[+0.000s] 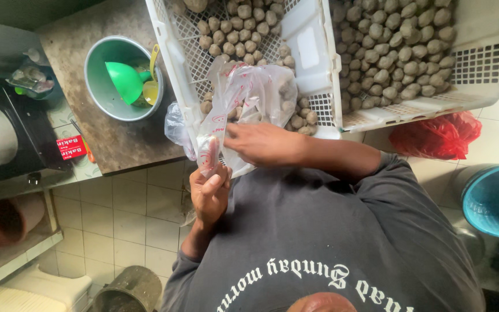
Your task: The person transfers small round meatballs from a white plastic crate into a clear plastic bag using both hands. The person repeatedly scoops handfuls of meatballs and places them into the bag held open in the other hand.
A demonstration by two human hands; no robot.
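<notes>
- Head view: I see a clear plastic bag (244, 95) with red print at the middle of the frame. It lies over the near rim of a white plastic crate (319, 63).
- The bag's long axis runs slantwise, from about 7 o'clock up to about 1 o'clock. Its narrow, gathered end points down to 7 o'clock and its fuller end rests over the crate.
- Small brown balls (394, 52) fill both halves of the crate, and a few show through the bag's film.
- My left hand (209, 193) sits at 7 o'clock from the bag. Thumb and fingers are pinched on the narrow end, with the thumb pointing up.
- My right hand (261, 141) comes in from 3 o'clock and lies on the bag's lower side. Its fingers are held together and point toward 9 o'clock. The thumb is hidden, so I cannot tell whether it grips the film.
- At 10 o'clock from the bag, a round metal bowl (102, 92) on a worn counter (122, 144) holds a green funnel (125, 81) and a yellow scoop (151, 86).
- At 3 o'clock, below the crate, lies a red plastic bag (434, 136), with a blue bucket (495, 199) at 4 o'clock.
</notes>
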